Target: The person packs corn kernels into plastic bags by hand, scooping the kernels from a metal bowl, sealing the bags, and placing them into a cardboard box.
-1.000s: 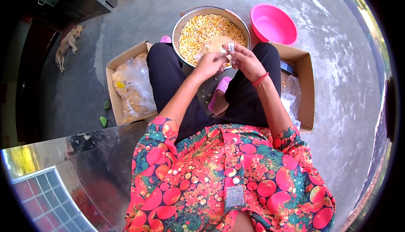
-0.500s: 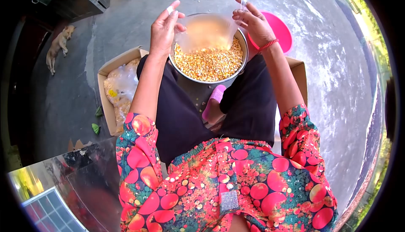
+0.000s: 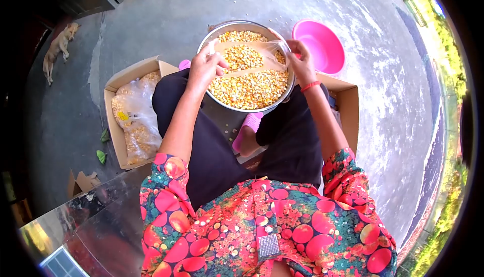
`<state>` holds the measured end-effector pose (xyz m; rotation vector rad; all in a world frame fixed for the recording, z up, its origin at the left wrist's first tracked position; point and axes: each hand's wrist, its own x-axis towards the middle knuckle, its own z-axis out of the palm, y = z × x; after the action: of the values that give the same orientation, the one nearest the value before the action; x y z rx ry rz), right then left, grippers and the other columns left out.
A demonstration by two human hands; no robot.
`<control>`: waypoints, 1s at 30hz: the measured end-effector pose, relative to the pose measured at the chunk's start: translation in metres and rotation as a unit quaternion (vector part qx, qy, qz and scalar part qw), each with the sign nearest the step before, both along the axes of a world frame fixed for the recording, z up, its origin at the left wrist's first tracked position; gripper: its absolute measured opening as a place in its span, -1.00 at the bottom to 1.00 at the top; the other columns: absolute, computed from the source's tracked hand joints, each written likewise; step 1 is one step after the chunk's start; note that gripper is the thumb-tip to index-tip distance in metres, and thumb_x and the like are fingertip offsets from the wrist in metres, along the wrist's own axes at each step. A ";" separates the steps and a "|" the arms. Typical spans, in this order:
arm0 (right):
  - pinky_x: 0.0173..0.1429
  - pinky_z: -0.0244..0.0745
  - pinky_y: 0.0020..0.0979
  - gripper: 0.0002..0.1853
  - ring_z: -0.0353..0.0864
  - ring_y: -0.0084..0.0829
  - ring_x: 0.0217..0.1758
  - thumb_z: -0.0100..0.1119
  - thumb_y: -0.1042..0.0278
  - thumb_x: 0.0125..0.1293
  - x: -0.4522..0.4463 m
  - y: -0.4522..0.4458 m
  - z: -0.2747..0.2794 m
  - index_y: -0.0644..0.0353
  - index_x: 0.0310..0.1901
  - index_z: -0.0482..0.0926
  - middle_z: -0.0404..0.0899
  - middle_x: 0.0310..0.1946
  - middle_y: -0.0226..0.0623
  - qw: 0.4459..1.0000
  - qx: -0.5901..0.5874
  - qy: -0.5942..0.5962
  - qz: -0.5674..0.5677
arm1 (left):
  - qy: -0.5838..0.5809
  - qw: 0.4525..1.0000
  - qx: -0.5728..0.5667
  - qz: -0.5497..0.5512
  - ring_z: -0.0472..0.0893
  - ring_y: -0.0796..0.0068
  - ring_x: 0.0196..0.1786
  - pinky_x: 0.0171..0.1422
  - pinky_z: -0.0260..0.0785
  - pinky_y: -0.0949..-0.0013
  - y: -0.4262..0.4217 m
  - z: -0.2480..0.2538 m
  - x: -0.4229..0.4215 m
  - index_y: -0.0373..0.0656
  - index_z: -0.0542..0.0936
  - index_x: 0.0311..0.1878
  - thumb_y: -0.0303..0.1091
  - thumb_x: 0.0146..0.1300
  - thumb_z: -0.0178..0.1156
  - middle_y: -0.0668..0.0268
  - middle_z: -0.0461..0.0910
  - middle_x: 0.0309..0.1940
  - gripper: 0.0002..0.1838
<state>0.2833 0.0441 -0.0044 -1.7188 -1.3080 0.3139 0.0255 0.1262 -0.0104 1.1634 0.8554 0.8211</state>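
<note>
A metal pot (image 3: 250, 106) full of yellow corn kernels (image 3: 252, 88) stands in front of my knees. Stretched across it, low over the kernels, is a clear plastic bag (image 3: 270, 57) with its mouth spread wide. Kernels show through the opening; whether they lie inside the bag or beneath it, I cannot tell. My left hand (image 3: 205, 69) pinches the bag's left edge above the pot's left side. On the opposite side, my right hand (image 3: 301, 63) grips the other edge, its fingertips partly hidden by the plastic.
At my left sits a cardboard box (image 3: 115, 141) holding filled clear bags (image 3: 138, 108). Another cardboard box (image 3: 348, 105) is beside my right leg. A pink basin (image 3: 327, 50) rests behind the pot's right side. A dog (image 3: 60, 50) lies at far left.
Both hands have come down and towards me with the bag, from upright above the pot to low over the kernels. The bag's mouth now appears spread open.
</note>
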 end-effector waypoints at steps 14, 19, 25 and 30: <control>0.10 0.28 -0.19 -0.75 0.38 -0.26 0.08 0.03 0.33 0.10 -0.143 0.021 -0.081 -0.01 -0.14 0.51 0.44 -0.06 -0.27 0.901 -0.160 -0.240 0.323 | 0.014 0.998 0.022 0.057 0.41 0.68 -0.63 -0.51 0.33 0.59 -0.004 0.009 0.003 -0.17 0.38 0.15 -0.32 0.31 -0.12 0.34 0.49 -0.54 -0.64; 0.03 0.26 -0.17 -0.85 0.37 -0.30 -0.02 0.02 0.23 0.14 -0.139 0.018 -0.101 0.06 -0.29 0.43 0.38 -0.25 -0.32 0.889 -0.091 -0.280 0.351 | 0.006 0.998 0.008 0.064 0.41 0.68 -0.63 -0.51 0.34 0.57 -0.002 0.010 0.004 -0.17 0.40 0.14 -0.31 0.31 -0.13 0.34 0.49 -0.54 -0.64; -0.18 0.39 -0.20 -0.85 0.46 -0.26 -0.12 -0.02 0.23 0.17 -0.098 0.008 -0.094 0.06 -0.27 0.40 0.38 -0.22 -0.26 0.857 -0.171 -0.315 0.371 | 0.024 0.999 0.027 0.040 0.39 0.73 -0.60 -0.48 0.34 0.62 0.000 0.012 0.009 -0.17 0.36 0.17 -0.26 0.34 -0.12 0.36 0.50 -0.49 -0.62; -0.18 0.41 -0.19 -0.83 0.51 -0.15 -0.23 -0.04 0.26 0.19 -0.082 0.012 -0.096 0.08 -0.23 0.46 0.47 -0.36 -0.17 0.846 -0.239 -0.327 0.346 | 0.006 0.997 0.016 0.070 0.43 0.67 -0.66 -0.52 0.35 0.57 0.000 0.010 0.012 -0.16 0.40 0.13 -0.29 0.31 -0.10 0.33 0.51 -0.55 -0.64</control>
<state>0.2013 0.0566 -0.1005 -1.7507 -2.5424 0.5213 0.0377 0.1261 -0.0002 1.1462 0.9443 0.9449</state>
